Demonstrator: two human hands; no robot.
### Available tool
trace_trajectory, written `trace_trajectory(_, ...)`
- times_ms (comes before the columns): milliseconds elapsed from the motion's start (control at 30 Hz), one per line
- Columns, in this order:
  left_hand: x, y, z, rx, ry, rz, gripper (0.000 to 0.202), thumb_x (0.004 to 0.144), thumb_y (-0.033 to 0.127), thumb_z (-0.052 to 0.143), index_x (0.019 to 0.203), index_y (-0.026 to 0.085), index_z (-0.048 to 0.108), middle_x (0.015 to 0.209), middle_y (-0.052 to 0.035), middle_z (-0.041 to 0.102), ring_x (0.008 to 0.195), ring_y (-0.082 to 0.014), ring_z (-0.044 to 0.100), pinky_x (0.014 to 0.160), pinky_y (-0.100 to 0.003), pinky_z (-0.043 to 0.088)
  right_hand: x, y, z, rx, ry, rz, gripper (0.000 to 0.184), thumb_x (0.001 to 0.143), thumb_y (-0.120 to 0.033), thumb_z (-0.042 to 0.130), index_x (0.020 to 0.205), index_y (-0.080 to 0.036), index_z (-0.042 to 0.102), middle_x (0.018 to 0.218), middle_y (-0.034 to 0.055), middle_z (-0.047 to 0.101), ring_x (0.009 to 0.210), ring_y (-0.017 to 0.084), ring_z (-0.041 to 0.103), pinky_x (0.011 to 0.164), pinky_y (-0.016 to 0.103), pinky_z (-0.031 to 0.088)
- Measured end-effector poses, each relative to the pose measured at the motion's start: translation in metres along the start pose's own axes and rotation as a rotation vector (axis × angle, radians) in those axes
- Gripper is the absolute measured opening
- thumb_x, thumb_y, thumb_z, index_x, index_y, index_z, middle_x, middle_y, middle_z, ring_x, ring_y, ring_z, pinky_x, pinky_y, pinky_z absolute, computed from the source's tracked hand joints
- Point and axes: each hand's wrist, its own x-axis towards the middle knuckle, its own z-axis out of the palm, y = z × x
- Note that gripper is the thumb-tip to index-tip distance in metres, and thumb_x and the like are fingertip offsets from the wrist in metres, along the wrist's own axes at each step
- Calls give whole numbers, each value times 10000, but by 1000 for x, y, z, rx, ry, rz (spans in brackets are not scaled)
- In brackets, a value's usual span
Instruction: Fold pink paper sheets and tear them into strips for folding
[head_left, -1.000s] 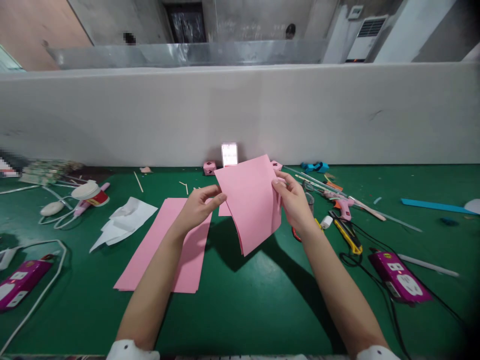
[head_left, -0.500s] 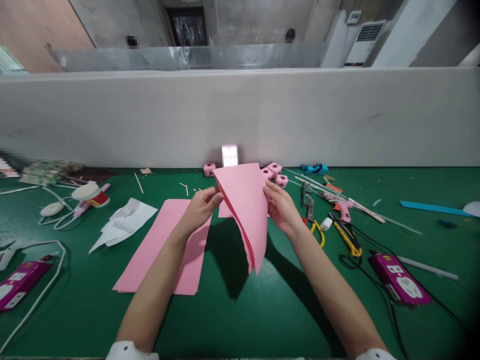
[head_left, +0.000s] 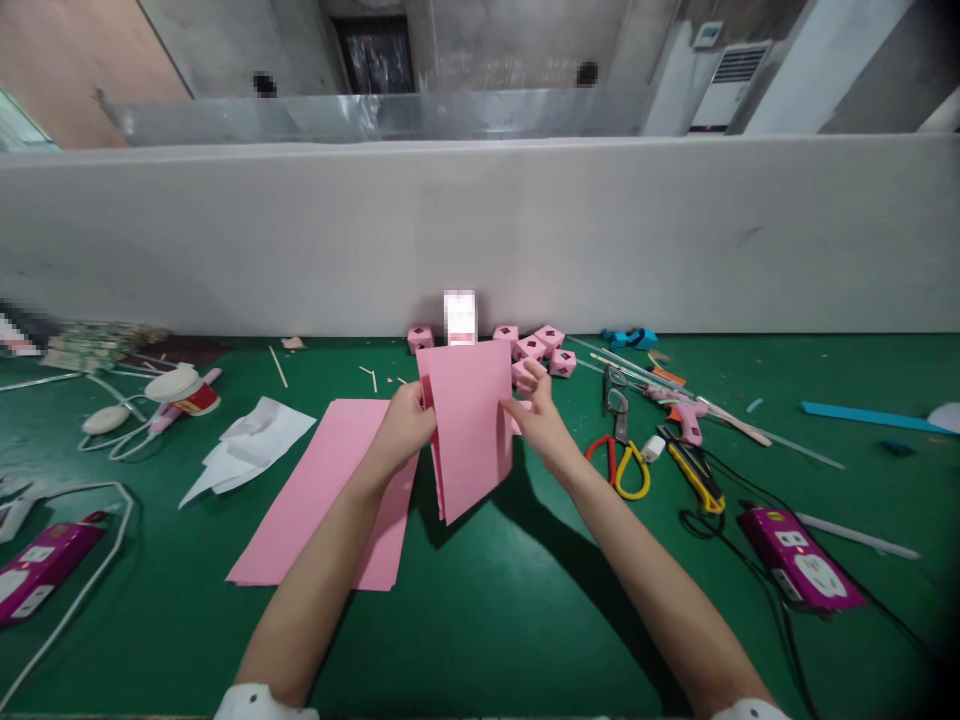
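A pink sheet of paper (head_left: 474,430), folded over on itself, stands nearly upright above the green table. My left hand (head_left: 405,425) is closed on its left edge, thumb against the layers. At the right edge, the thumb of my right hand (head_left: 546,415) touches the paper, while the other fingers are spread and curled away from it. A stack of flat pink paper (head_left: 322,500) lies under my left forearm. Beyond the folded sheet sit several small pink paper cubes (head_left: 531,347) with dark diamond marks. A bright phone-like screen (head_left: 460,315) leans behind, its lower part covered by the paper.
Scissors (head_left: 634,475), a yellow utility knife (head_left: 697,475) and a pink glue gun (head_left: 684,412) lie to the right, with a purple power strip (head_left: 802,560) and black cable. Crumpled white paper (head_left: 255,440) and a paper cup (head_left: 184,388) are left. A white partition (head_left: 637,230) closes the back.
The curled paper has been turned and now shows a flatter folded panel. My right thumb has come round its right edge and the fingers have spread. More cubes and the scissors handles show.
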Motion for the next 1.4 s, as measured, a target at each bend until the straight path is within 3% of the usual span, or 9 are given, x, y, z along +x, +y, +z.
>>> trace_trajectory(200,-14,16,-3,477,303,125,120,758,220,590,643,189,576,609,-2,615,564,-163,526,532,-259,349,-41,-37,3,-133,-183,-256,733,856,-450,655,1463,-333,261,1537,116,321,1400,301,368,1078,524,418)
trace_trajectory(333,-18,22,3,530,297,211,83,768,192,553,693,208,584,610,-2,606,533,-164,505,547,-274,341,-62,-47,16,-123,-339,-294,1004,778,-441,757,1515,-395,77,1596,99,189,1445,312,305,1110,531,406)
trace_trajectory(433,-17,24,0,505,298,208,279,827,328,584,585,206,518,522,7,527,484,-147,465,510,-275,297,-50,-40,11,-95,-234,-283,935,815,-378,705,1510,-370,78,1531,133,281,1372,296,411,1076,524,441)
trace_trajectory(633,-14,25,-25,170,263,52,485,803,405,669,489,206,358,451,49,324,434,-84,279,437,-259,194,-7,-33,-34,-143,58,-302,746,868,-314,592,1477,-307,160,1366,147,460,1240,253,522,1012,459,479)
trace_trajectory(767,-16,29,-37,-240,139,-93,315,773,383,710,602,189,530,521,33,492,461,-100,432,442,-230,338,-5,-34,-45,-421,170,-470,666,887,-344,573,1472,-268,264,1483,155,360,1395,308,349,1124,561,336)
trace_trajectory(867,-15,31,-40,-497,220,-256,228,714,374,764,743,182,645,660,-2,649,577,-153,603,520,-250,483,-12,-34,-38,-552,205,-447,537,891,-399,587,1391,-267,445,1508,152,352,1436,369,267,1137,653,231)
trace_trajectory(1033,-8,19,-41,-629,153,-424,310,749,459,695,851,166,703,768,-51,716,772,-234,707,652,-312,586,-23,-29,-14,-245,-176,-202,433,944,-526,515,1284,-260,545,1309,134,588,1222,292,566,1031,529,451)
trace_trajectory(1233,-3,-8,-29,-423,388,-102,218,765,436,617,794,228,675,713,7,681,842,-240,697,703,-338,604,-32,-22,6,-15,-330,-3,883,817,-573,696,1511,-291,229,1452,156,482,1301,281,526,1050,506,483)
trace_trajectory(1400,-2,-25,-25,-284,260,5,339,797,530,505,699,233,636,595,-4,606,706,-237,666,618,-383,587,-35,-32,4,206,-524,127,625,828,-486,719,1352,-294,437,1229,85,672,1094,248,672,975,483,555)
